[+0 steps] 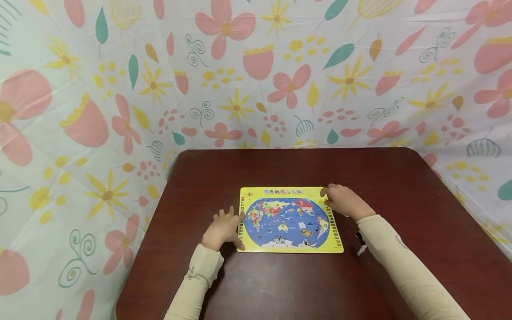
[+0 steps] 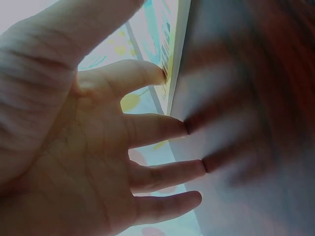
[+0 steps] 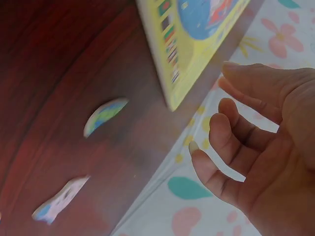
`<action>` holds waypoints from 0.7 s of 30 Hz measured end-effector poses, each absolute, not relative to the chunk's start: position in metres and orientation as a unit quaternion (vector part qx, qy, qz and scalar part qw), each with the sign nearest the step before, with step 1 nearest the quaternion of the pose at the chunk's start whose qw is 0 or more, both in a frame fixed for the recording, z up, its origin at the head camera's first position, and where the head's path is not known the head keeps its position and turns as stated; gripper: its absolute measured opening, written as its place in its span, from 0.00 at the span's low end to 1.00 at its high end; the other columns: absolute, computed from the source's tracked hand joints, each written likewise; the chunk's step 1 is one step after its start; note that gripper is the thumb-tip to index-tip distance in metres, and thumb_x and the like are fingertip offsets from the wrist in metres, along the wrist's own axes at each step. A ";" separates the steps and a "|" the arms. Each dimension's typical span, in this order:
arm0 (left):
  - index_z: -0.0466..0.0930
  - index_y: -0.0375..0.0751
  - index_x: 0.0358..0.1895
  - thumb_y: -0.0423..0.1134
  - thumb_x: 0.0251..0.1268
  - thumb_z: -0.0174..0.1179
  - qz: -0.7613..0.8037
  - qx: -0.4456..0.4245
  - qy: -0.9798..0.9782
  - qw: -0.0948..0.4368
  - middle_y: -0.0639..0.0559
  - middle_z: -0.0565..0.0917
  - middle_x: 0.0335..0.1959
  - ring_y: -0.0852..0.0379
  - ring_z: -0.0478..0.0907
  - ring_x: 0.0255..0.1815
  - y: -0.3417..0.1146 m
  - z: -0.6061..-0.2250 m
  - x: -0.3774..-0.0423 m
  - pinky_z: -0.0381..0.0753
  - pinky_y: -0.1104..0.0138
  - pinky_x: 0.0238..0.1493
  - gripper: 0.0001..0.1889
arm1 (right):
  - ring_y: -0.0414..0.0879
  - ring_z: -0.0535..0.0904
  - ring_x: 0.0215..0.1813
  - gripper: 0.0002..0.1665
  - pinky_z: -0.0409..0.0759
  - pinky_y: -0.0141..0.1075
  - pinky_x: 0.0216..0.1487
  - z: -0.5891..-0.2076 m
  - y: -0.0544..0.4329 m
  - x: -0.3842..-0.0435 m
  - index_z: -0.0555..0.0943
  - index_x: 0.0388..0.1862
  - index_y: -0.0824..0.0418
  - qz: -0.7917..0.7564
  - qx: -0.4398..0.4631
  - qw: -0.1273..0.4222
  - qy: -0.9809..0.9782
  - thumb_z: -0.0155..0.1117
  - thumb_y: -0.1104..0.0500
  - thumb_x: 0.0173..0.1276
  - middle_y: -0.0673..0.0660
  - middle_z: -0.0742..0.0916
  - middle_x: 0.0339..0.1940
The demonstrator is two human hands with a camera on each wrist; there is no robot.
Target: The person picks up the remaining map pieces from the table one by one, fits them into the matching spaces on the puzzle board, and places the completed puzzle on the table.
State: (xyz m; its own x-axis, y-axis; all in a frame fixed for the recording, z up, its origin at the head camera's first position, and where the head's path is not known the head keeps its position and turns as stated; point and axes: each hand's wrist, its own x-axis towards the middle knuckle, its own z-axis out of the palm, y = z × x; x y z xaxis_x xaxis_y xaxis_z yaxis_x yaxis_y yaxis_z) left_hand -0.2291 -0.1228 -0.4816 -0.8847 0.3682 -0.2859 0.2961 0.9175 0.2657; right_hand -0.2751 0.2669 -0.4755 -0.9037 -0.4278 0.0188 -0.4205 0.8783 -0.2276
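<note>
- Floral cloth hangs behind and beside the table, printed in pink, yellow and green.
- Dark red-brown table, with rounded far corners.
- Cream sleeves reach in from the near side.
- Yellow-bordered board lies flat near the table's middle, bearing a blue oval world map, with small flags down its right side.
- Left hand: fingers spread wide, grasping nothing, index fingertip and thumb at the board's left edge.
- Right hand: fingers loosely bent, grasping nothing, by the board's far right corner; contact cannot be told.
- Two loose pieces, one green-blue, one pinkish, lie apart on the table, right of the board.
</note>
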 end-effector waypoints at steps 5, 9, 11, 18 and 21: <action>0.68 0.43 0.76 0.52 0.38 0.85 0.114 0.170 0.963 0.173 0.27 0.57 0.77 0.24 0.56 0.71 -0.123 -0.482 -0.229 0.58 0.35 0.67 0.55 | 0.46 0.75 0.31 0.13 0.78 0.42 0.33 -0.474 0.281 -0.268 0.86 0.49 0.67 -0.118 -0.201 0.021 0.972 0.70 0.68 0.66 0.57 0.83 0.36; 0.68 0.43 0.76 0.52 0.38 0.84 0.113 0.172 0.963 0.172 0.26 0.57 0.76 0.23 0.56 0.71 -0.123 -0.483 -0.229 0.59 0.34 0.67 0.55 | 0.45 0.74 0.30 0.05 0.76 0.42 0.32 -0.476 0.289 -0.264 0.86 0.40 0.64 -0.131 -0.198 0.025 0.971 0.70 0.68 0.65 0.53 0.82 0.31; 0.67 0.43 0.76 0.52 0.39 0.84 0.111 0.173 0.963 0.173 0.26 0.57 0.76 0.23 0.57 0.71 -0.124 -0.483 -0.230 0.59 0.34 0.66 0.55 | 0.44 0.72 0.27 0.03 0.74 0.41 0.30 -0.479 0.294 -0.261 0.85 0.33 0.62 -0.134 -0.195 0.029 0.971 0.70 0.69 0.65 0.51 0.80 0.26; 0.67 0.42 0.76 0.53 0.39 0.84 0.107 0.178 0.962 0.177 0.25 0.57 0.76 0.22 0.57 0.70 -0.123 -0.481 -0.229 0.58 0.34 0.66 0.56 | 0.42 0.69 0.23 0.14 0.69 0.38 0.27 -0.492 0.307 -0.251 0.81 0.21 0.55 -0.130 -0.161 0.031 0.978 0.70 0.67 0.65 0.48 0.77 0.19; 0.68 0.42 0.76 0.52 0.38 0.85 0.108 0.179 0.962 0.175 0.25 0.57 0.76 0.22 0.57 0.70 -0.122 -0.480 -0.230 0.57 0.32 0.66 0.56 | 0.42 0.72 0.23 0.11 0.72 0.40 0.27 -0.495 0.310 -0.249 0.84 0.23 0.57 -0.129 -0.153 0.015 0.980 0.71 0.67 0.64 0.50 0.82 0.22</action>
State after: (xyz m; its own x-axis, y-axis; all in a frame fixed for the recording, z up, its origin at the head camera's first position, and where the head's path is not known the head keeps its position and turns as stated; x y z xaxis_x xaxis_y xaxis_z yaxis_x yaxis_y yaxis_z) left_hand -0.2305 -0.1218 -0.4802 -0.8746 0.3826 -0.2978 0.3068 0.9123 0.2713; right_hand -0.2489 0.3101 -0.4950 -0.9530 -0.3029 0.0103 -0.2952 0.9201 -0.2575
